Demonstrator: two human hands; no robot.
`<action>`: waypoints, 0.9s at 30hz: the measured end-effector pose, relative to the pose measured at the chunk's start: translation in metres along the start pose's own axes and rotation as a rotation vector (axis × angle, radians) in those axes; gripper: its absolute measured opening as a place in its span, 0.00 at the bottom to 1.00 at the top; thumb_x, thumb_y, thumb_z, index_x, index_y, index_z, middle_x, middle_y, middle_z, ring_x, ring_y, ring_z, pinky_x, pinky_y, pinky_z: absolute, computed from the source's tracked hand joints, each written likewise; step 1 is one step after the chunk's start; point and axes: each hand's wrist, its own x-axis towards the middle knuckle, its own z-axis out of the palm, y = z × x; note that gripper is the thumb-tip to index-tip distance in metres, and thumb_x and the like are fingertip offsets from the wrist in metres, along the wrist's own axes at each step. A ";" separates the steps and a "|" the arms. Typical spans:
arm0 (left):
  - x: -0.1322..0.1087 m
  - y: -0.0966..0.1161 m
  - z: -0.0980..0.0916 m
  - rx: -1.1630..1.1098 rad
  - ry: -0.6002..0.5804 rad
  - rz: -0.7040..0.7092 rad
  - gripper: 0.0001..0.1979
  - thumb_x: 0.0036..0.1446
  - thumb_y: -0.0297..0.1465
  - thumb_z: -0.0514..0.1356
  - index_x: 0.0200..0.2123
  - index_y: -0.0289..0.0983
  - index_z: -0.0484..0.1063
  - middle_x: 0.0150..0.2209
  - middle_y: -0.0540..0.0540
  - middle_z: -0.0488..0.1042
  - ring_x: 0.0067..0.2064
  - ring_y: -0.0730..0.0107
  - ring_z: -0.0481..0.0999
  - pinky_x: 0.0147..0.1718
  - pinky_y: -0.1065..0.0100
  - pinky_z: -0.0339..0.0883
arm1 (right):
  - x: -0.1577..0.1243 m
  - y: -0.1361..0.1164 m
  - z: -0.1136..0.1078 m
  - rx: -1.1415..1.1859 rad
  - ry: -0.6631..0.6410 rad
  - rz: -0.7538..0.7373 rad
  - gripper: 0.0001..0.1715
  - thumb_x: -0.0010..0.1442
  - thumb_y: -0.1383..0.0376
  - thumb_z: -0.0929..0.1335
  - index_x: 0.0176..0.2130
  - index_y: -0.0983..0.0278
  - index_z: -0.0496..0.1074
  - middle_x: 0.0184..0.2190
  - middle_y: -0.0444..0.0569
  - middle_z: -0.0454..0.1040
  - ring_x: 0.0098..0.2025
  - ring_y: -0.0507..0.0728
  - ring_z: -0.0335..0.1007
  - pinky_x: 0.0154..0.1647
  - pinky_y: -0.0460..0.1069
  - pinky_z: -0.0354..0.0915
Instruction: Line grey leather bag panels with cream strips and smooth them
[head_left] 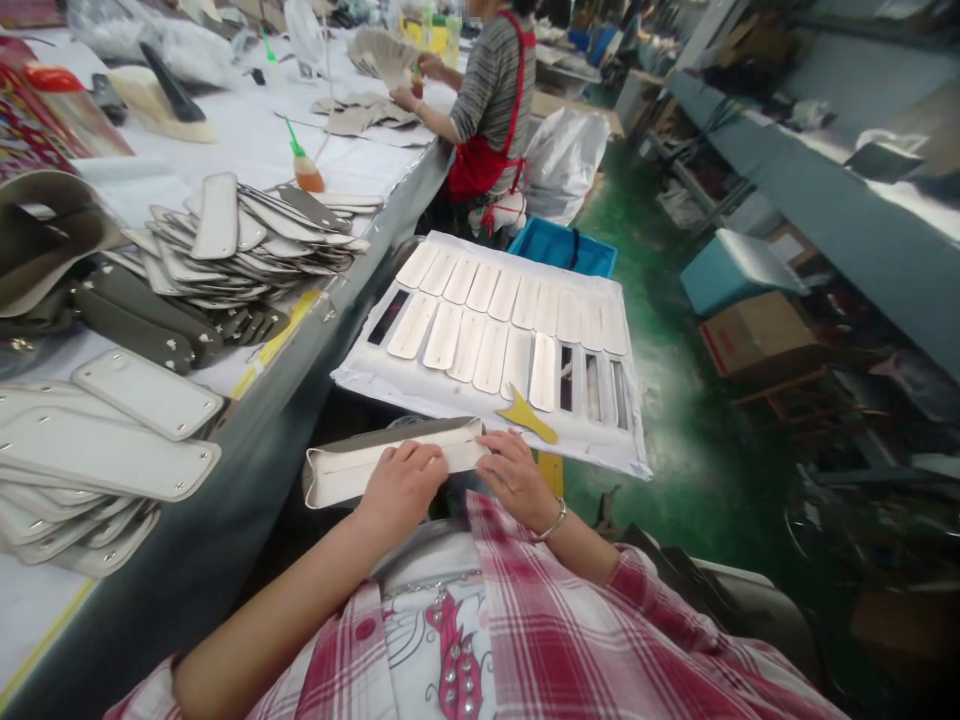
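Above my lap lies a long, box-shaped bag piece [341,472], with a cream inner strip and dark grey sides standing up at its edges. My left hand [403,485] presses on the strip near its middle, fingers bent over it. At the right end, my right hand [517,475] pinches the corner; part of its grip is hidden. Just beyond my hands, a white padded board [465,398] holds two rows of cream rounded panels [448,337]. A yellow flat spreader [529,415] with a forked tip rests on the board's near edge.
On the table to the left are stacks of cream panels [142,395] and grey straps [139,315]. A green-tipped glue bottle [307,172] stands farther back. A co-worker in a red apron [484,165] sits beyond the board, near a blue crate [562,248]. Cardboard boxes [757,335] stand at right.
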 end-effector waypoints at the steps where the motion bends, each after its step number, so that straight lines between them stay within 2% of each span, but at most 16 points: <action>1: 0.000 0.000 -0.001 0.009 -0.008 0.005 0.06 0.58 0.25 0.52 0.36 0.39 0.68 0.44 0.46 0.71 0.44 0.61 0.65 0.38 0.60 0.58 | 0.001 0.000 0.000 0.000 0.008 0.000 0.09 0.61 0.64 0.63 0.33 0.61 0.71 0.47 0.49 0.71 0.54 0.56 0.59 0.61 0.58 0.48; 8: 0.009 0.013 -0.001 0.049 -0.036 -0.101 0.07 0.57 0.27 0.52 0.34 0.39 0.69 0.45 0.45 0.70 0.44 0.59 0.64 0.38 0.58 0.57 | 0.006 -0.022 0.003 -0.103 0.084 0.141 0.09 0.58 0.68 0.62 0.29 0.62 0.70 0.51 0.50 0.67 0.58 0.58 0.54 0.61 0.59 0.45; 12: 0.013 0.021 -0.001 0.088 -0.046 -0.185 0.08 0.55 0.26 0.52 0.36 0.40 0.69 0.45 0.45 0.69 0.44 0.58 0.64 0.38 0.58 0.57 | 0.007 -0.031 0.009 -0.129 0.149 0.292 0.04 0.56 0.67 0.64 0.33 0.65 0.67 0.54 0.57 0.62 0.58 0.60 0.53 0.59 0.58 0.50; 14: 0.015 0.023 -0.003 0.097 -0.052 -0.215 0.08 0.55 0.27 0.52 0.35 0.40 0.69 0.44 0.45 0.68 0.44 0.58 0.64 0.37 0.58 0.57 | 0.008 -0.029 0.008 -0.121 0.183 0.420 0.11 0.53 0.63 0.66 0.36 0.66 0.66 0.48 0.59 0.66 0.53 0.61 0.59 0.53 0.56 0.56; 16: 0.017 0.024 -0.005 0.102 -0.062 -0.243 0.08 0.56 0.28 0.51 0.33 0.39 0.69 0.41 0.43 0.68 0.42 0.57 0.65 0.36 0.58 0.57 | 0.009 -0.024 0.003 -0.066 0.086 0.600 0.16 0.51 0.56 0.68 0.33 0.66 0.66 0.34 0.54 0.70 0.40 0.60 0.65 0.42 0.53 0.62; 18: 0.019 0.023 -0.007 0.100 -0.081 -0.257 0.09 0.57 0.29 0.50 0.31 0.39 0.69 0.38 0.43 0.68 0.41 0.56 0.66 0.35 0.58 0.57 | 0.012 -0.019 -0.001 0.105 -0.160 0.758 0.21 0.53 0.50 0.65 0.24 0.65 0.64 0.20 0.46 0.66 0.25 0.54 0.62 0.29 0.48 0.60; 20: 0.022 0.022 -0.009 0.080 -0.112 -0.251 0.09 0.58 0.29 0.49 0.32 0.39 0.69 0.35 0.43 0.69 0.40 0.56 0.67 0.34 0.58 0.57 | 0.016 -0.018 -0.002 0.385 -0.392 0.885 0.28 0.58 0.49 0.60 0.17 0.65 0.62 0.13 0.43 0.61 0.17 0.49 0.56 0.21 0.46 0.54; 21: 0.023 0.020 -0.010 0.064 -0.129 -0.245 0.09 0.58 0.29 0.49 0.32 0.38 0.69 0.34 0.44 0.70 0.39 0.56 0.68 0.34 0.58 0.57 | 0.017 -0.020 -0.002 0.535 -0.441 0.945 0.29 0.60 0.50 0.58 0.16 0.66 0.62 0.12 0.43 0.60 0.14 0.47 0.54 0.18 0.45 0.51; 24: 0.025 0.015 -0.011 0.025 -0.163 -0.226 0.10 0.58 0.29 0.48 0.31 0.38 0.68 0.32 0.44 0.71 0.37 0.57 0.70 0.33 0.59 0.58 | 0.021 -0.028 0.006 0.902 -0.401 1.139 0.27 0.63 0.54 0.57 0.20 0.67 0.65 0.12 0.43 0.64 0.11 0.46 0.55 0.13 0.43 0.48; 27: 0.026 0.010 -0.010 0.004 -0.157 -0.225 0.11 0.58 0.29 0.48 0.31 0.37 0.69 0.33 0.44 0.72 0.37 0.57 0.71 0.34 0.59 0.59 | 0.025 -0.038 0.015 1.072 -0.348 1.258 0.26 0.64 0.56 0.57 0.23 0.68 0.65 0.14 0.45 0.67 0.12 0.47 0.60 0.12 0.42 0.50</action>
